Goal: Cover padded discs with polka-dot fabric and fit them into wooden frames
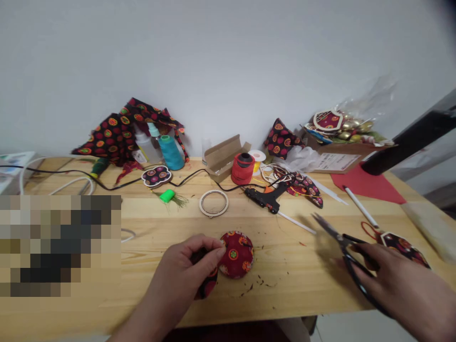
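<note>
My left hand (188, 270) is closed over the near middle of the table, its thumb and forefinger pinched at the left edge of a round, dark-red flowered fabric pad (237, 256). A second dark patterned fabric piece (207, 286) shows partly from under the same hand; its full shape is hidden. My right hand (399, 280) grips black-handled scissors (344, 241) at the right, held above the tabletop with the blades pointing up and left, apart from the pad. Beyond the pad lies a pale wooden ring (213, 203).
A black glue gun (267, 197) with a white glue stick lies mid-table. Behind it stand a red thread spool (242, 168), an open cardboard box (226, 159) and a teal thread cone (171, 153). A hexagonal fabric ornament (406, 249) sits by my right hand. Dark scraps dot the wood.
</note>
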Available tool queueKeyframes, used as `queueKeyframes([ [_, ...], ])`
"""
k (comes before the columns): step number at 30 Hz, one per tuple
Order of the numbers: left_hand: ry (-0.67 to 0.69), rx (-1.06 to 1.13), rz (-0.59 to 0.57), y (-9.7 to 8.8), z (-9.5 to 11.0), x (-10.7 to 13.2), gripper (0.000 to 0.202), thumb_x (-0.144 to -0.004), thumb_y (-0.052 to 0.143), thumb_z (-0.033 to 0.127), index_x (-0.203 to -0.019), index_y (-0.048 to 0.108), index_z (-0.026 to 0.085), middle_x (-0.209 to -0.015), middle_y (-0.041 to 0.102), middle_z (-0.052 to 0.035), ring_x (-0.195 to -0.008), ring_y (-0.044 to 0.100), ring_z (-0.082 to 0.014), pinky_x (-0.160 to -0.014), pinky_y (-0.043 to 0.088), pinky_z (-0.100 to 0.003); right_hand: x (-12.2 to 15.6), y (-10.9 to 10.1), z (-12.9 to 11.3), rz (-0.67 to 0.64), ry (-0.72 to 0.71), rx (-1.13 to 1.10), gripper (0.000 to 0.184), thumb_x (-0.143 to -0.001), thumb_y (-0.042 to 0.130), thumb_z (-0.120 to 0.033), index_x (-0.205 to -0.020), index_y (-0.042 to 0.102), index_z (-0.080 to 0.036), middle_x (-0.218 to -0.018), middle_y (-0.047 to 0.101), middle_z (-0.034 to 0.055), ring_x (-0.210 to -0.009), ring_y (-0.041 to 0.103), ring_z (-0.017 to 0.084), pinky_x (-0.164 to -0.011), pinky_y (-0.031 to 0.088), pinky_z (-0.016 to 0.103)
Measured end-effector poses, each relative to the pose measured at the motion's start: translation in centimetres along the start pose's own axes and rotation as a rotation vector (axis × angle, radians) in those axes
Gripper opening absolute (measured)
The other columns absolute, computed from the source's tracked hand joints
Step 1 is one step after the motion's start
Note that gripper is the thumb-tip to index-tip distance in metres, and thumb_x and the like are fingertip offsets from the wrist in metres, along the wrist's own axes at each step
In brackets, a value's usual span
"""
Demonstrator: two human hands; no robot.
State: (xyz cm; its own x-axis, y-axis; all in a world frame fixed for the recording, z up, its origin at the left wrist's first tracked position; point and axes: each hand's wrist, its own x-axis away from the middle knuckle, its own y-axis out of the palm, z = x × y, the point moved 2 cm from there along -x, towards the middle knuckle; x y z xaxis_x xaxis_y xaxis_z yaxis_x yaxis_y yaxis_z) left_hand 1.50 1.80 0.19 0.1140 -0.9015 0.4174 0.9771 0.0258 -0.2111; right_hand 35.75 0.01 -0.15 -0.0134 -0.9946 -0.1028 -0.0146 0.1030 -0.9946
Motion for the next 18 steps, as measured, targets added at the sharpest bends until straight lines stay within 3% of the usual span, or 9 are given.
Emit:
queueKeyframes([
  [2,-0.046,0.025,-0.016,0.4,0.0,0.2,0.031,-0.066,0.07,0.048,-0.071,0.069,0.017,-0.048,0.047,0.0058,-0.041,0.035,-0.0059,-0.036,0.022,-0.014,-0.9,0.3,1.7,-0.215,0.186,0.019,0.024,-0.081,0.054,-0.037,-0.075,0.069,-0.019,-0.064,0.071,0.0115,-0.055,0.068,0.028,-0.046,0.044,0.032],
  [5,-0.062,0.03,-0.031,0.7,-0.1,0.3,0.031,-0.065,0.07,0.047,-0.072,0.07,0.017,-0.048,0.047,0.0053,-0.041,0.035,-0.006,-0.035,0.022,-0.014,-1.9,0.6,2.7,-0.358,0.252,-0.004,0.022,-0.081,0.057,-0.035,-0.083,0.072,-0.018,-0.065,0.072,0.0107,-0.06,0.069,0.028,-0.052,0.048,0.034],
  [7,-0.079,0.037,-0.028,0.6,-0.3,0.2,0.032,-0.065,0.07,0.048,-0.072,0.071,0.017,-0.047,0.046,0.0055,-0.04,0.035,-0.0062,-0.034,0.021,-0.014,-2.2,0.8,2.5,-0.319,0.206,0.011,0.021,-0.079,0.059,-0.034,-0.085,0.072,-0.018,-0.066,0.072,0.0114,-0.061,0.069,0.029,-0.053,0.049,0.035],
  [9,-0.097,0.056,-0.04,0.5,-0.5,0.1,0.034,-0.064,0.071,0.049,-0.073,0.071,0.016,-0.048,0.047,0.0049,-0.04,0.035,-0.006,-0.035,0.022,-0.015,-2.3,1.0,1.3,-0.131,0.093,0.074,0.019,-0.08,0.058,-0.031,-0.082,0.07,-0.017,-0.073,0.072,0.0151,-0.069,0.069,0.032,-0.061,0.051,0.039],
  [12,-0.112,0.074,-0.058,0.5,-0.8,-0.1,0.035,-0.062,0.073,0.049,-0.073,0.072,0.016,-0.05,0.051,0.0036,-0.041,0.037,-0.0059,-0.036,0.023,-0.015,-2.2,1.0,-3.5,0.213,-0.208,0.006,0.021,-0.086,0.051,-0.027,-0.089,0.069,-0.016,-0.093,0.069,0.0157,-0.086,0.065,0.031,-0.076,0.052,0.043],
  [13,-0.114,0.075,-0.054,0.5,-0.8,0.0,0.033,-0.062,0.073,0.048,-0.073,0.072,0.017,-0.051,0.052,0.0038,-0.041,0.037,-0.0059,-0.036,0.023,-0.015,-2.2,1.1,-5.6,0.238,-0.325,-0.122,0.022,-0.09,0.048,-0.025,-0.091,0.068,-0.018,-0.094,0.069,0.0134,-0.085,0.065,0.027,-0.076,0.052,0.038],
  [15,-0.124,0.078,-0.04,0.5,-0.8,0.1,0.03,-0.064,0.072,0.046,-0.073,0.072,0.018,-0.05,0.051,0.0049,-0.041,0.037,-0.0058,-0.036,0.023,-0.015,-2.4,1.6,-10.0,0.16,-0.465,-0.327,0.021,-0.092,0.047,-0.018,-0.09,0.067,-0.018,-0.088,0.067,0.0092,-0.082,0.063,0.021,-0.071,0.052,0.031],
  [18,-0.127,0.1,-0.045,0.5,-0.7,0.3,0.028,-0.065,0.071,0.045,-0.071,0.071,0.018,-0.048,0.048,0.006,-0.041,0.038,-0.0054,-0.036,0.023,-0.014,-2.9,2.5,-14.8,0.133,-0.51,-0.291,0.014,-0.086,0.058,-0.011,-0.077,0.065,-0.019,-0.076,0.064,0.0051,-0.072,0.059,0.021,-0.063,0.049,0.031],
])
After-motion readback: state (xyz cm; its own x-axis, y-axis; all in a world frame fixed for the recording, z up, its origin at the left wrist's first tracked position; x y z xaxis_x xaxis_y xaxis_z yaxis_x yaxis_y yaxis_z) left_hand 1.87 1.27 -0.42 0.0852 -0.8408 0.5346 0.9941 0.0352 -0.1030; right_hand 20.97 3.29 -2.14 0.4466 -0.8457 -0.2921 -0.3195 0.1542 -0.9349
